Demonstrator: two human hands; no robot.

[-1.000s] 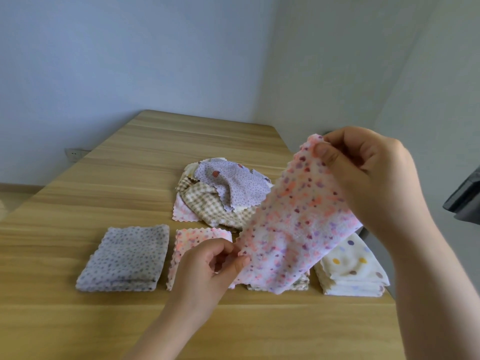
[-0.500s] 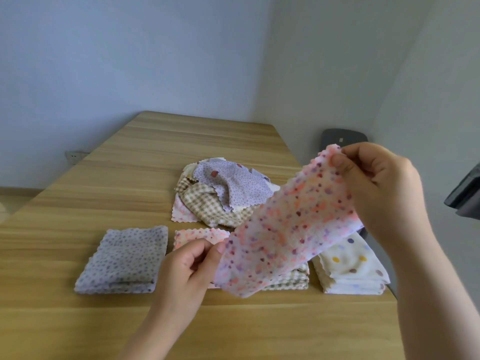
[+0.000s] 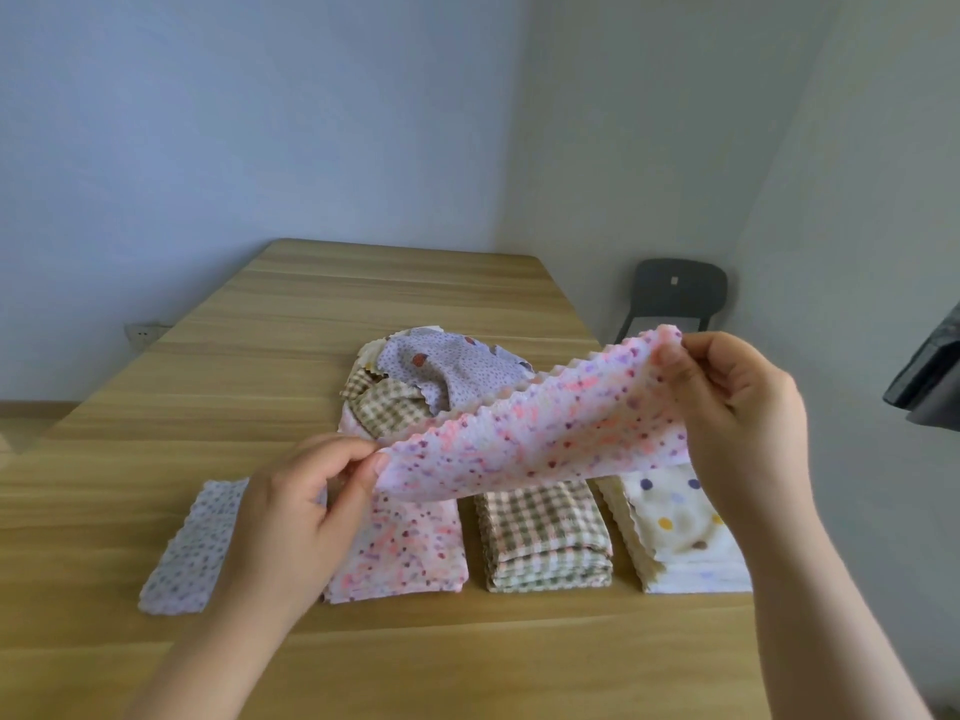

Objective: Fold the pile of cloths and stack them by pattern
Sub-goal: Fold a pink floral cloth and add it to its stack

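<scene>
A pink-and-purple speckled cloth (image 3: pixel 540 439) is stretched in the air above the table, folded into a long strip. My left hand (image 3: pixel 301 511) pinches its left end and my right hand (image 3: pixel 737 418) pinches its right end, held higher. Below it lie folded stacks in a row: a lilac dotted stack (image 3: pixel 192 548), a pink speckled stack (image 3: pixel 405 553), a green checked stack (image 3: pixel 545 537) and a cream polka-dot stack (image 3: pixel 675 532). Behind them sits the unfolded pile (image 3: pixel 415 387) with a lilac cloth on top of checked ones.
The wooden table (image 3: pixel 363 657) runs back to a blue wall. A dark chair (image 3: pixel 675 293) stands past the table's right edge. A dark object (image 3: pixel 930 376) juts in at the far right. A wall socket (image 3: pixel 143 332) sits low on the left.
The cloth has swung from steeply tilted to nearly level. My right hand came down and to the right; my left hand moved left, pulling the strip taut over the stacks.
</scene>
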